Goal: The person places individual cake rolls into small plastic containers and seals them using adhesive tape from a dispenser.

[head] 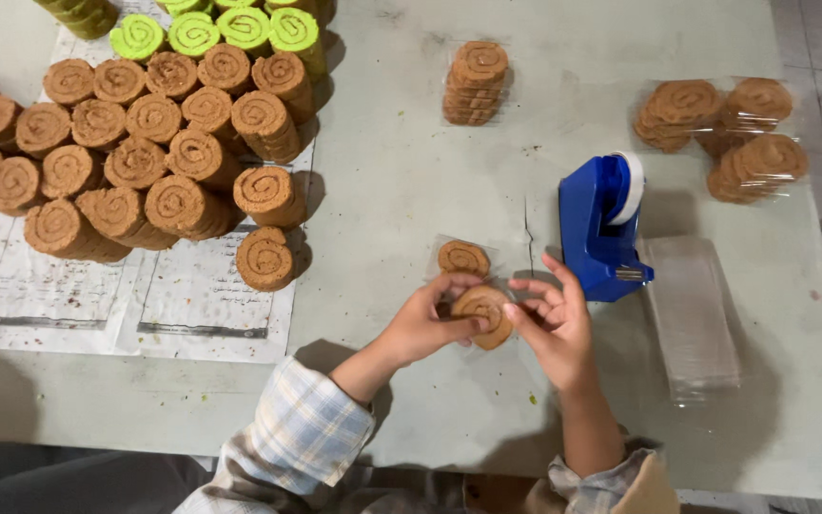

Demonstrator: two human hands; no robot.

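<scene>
My left hand [425, 324] and my right hand [554, 324] both hold a small stack of brown spiral discs [483, 314] wrapped in clear film, just above the grey table [411, 190]. My fingers pinch the stack from both sides. Another brown spiral disc in a clear bag [463, 257] lies on the table right behind my hands. A blue tape dispenser with a white roll [603, 227] stands just to the right of my right hand.
Many stacks of brown spiral discs [145, 162] sit on printed paper sheets [192, 295] at the left, with green ones [211, 30] behind. Wrapped packs lie at the back centre [474, 84] and back right [725, 133]. A pile of clear bags [692, 319] lies right of the dispenser.
</scene>
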